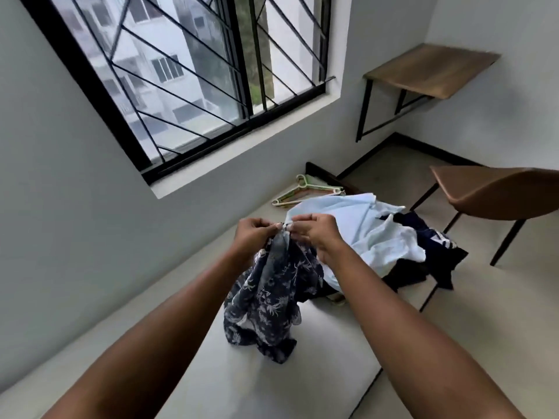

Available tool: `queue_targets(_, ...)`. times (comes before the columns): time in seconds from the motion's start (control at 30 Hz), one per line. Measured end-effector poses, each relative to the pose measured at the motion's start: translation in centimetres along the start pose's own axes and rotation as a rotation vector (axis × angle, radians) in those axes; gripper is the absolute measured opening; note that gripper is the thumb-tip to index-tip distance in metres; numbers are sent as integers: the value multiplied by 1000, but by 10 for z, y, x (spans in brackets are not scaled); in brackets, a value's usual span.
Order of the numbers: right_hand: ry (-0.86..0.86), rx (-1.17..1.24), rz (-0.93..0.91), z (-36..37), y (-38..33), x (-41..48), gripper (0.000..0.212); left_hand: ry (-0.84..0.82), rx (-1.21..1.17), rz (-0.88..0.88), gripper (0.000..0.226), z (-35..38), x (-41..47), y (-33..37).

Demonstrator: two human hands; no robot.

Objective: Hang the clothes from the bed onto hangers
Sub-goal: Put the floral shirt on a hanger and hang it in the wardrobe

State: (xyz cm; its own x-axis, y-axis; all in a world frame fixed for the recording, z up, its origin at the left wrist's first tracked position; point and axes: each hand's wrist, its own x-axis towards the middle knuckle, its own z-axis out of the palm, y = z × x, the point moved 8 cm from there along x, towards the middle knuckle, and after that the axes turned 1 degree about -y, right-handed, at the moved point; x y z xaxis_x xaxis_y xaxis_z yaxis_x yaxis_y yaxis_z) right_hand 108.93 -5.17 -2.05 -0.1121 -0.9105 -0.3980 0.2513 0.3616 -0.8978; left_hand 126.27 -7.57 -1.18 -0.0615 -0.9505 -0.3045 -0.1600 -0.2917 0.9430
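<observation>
A dark navy floral garment (269, 300) hangs bunched above the pale bed (302, 373), its lower part resting on the mattress. My left hand (254, 234) and my right hand (314, 232) both pinch its top edge, fingertips nearly touching. Behind my hands lies a heap with a light blue shirt (357, 225) on top and dark navy clothes (429, 246) under it. Several pale green and cream hangers (305, 192) lie flat at the far end of the bed.
A barred window (181, 74) fills the wall on the left. A brown chair (496, 192) stands right of the bed, and a wooden wall desk (429, 71) sits in the far corner. Tiled floor shows between them.
</observation>
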Motion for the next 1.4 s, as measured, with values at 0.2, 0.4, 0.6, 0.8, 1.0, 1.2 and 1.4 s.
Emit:
queue_targets(0.2,89,310,40,-32,50,24,25,-162,-43,-36,14,38,39,-36)
queue_targets(0.4,268,291,-88,-89,126,63,29,-349,-22,48,12,105,94,-115)
queue_targets(0.6,727,196,-174,-171,277,104,31,-593,3,21,15,182,138,-265)
queue_targets(0.8,792,132,-252,-154,386,100,31,-622,-61,46,3,165,145,-386)
queue_targets(1.0,792,53,-398,-113,436,41,31,-696,-120,241,8,118,96,-427)
queue_targets(1.2,838,101,-482,-84,449,-42,37,-743,-148,377,13,77,18,-419)
queue_targets(1.4,962,91,-690,-105,407,-86,37,-721,-205,417,12,92,-8,-377)
